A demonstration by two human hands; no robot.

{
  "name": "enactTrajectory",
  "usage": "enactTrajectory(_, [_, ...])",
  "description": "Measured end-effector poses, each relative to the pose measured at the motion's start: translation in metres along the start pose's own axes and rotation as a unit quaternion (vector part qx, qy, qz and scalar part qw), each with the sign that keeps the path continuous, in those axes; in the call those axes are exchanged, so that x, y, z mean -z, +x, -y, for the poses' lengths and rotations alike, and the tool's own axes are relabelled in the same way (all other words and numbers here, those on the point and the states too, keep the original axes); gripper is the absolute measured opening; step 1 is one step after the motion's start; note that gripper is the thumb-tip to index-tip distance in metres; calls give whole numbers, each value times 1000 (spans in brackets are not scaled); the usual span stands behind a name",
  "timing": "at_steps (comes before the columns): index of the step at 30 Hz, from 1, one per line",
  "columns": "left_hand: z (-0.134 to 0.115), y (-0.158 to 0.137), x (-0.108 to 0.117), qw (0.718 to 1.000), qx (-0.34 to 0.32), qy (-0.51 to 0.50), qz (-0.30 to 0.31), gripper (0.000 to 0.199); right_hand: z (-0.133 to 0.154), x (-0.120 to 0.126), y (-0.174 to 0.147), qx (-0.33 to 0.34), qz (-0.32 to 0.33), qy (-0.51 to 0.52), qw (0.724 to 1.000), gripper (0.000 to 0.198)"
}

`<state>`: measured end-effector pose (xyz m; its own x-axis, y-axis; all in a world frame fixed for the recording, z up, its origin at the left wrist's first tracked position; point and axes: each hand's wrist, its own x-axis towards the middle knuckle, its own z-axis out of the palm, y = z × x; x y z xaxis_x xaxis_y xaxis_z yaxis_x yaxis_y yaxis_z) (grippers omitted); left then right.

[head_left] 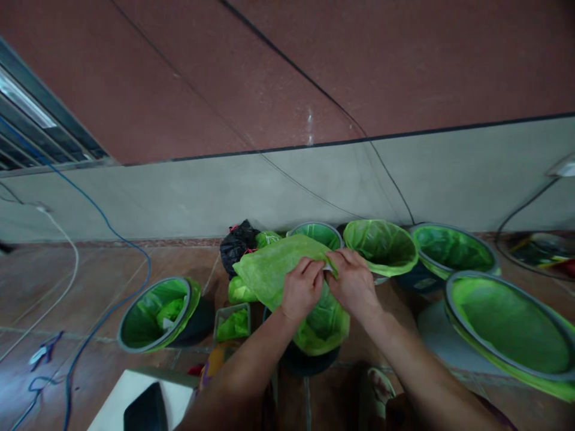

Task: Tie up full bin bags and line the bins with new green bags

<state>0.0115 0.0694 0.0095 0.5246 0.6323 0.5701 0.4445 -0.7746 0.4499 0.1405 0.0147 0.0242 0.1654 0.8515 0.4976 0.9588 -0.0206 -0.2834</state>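
Note:
My left hand (302, 288) pinches the edge of a thin green plastic bag (275, 264), which spreads out flat to the left. Close beside it, my right hand (353, 282) has its fingers closed on the same bag's edge. A small whitish bit shows between the two hands; what it is I cannot make out. Directly below the hands stands a dark bin (309, 363), with green plastic (324, 338) draped over its rim. The hands and the spread bag hide part of this bin.
Several lined bins surround me, including one at left (155, 346) and a large one at right (516, 368). A black bag (239, 244) sits by the wall. A small basket (232, 335) holds green plastic. A phone (146, 410) lies front left; a blue cable (105, 317) crosses the floor.

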Motion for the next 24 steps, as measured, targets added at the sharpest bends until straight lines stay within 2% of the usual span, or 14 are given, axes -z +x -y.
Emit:
enactTrajectory(3, [3, -2, -1, 999, 20, 16, 33, 26, -9, 1, 1, -10, 8, -2, 1000, 24])
enactTrajectory(8, [24, 2, 10, 995, 76, 63, 33, 37, -29, 15, 1, -132, -20, -29, 991, 26])
enactTrajectory(14, [45, 9, 32, 980, 153, 129, -10, 31, -55, 30, 0, -224, 2, -92, 970, 27])
enactTrajectory(18, [61, 11, 50, 970, 183, 156, -37, 27, -74, 36, -1, -249, -25, -106, 963, 27])
enactTrajectory(21, [73, 5, 63, 970, 187, 144, -54, 29, -87, 33, -9, -263, -32, -124, 956, 28])
enactTrajectory(24, [81, -2, 73, 963, 218, 144, -58, 31, -93, 21, -21, -293, 12, -128, 948, 30])
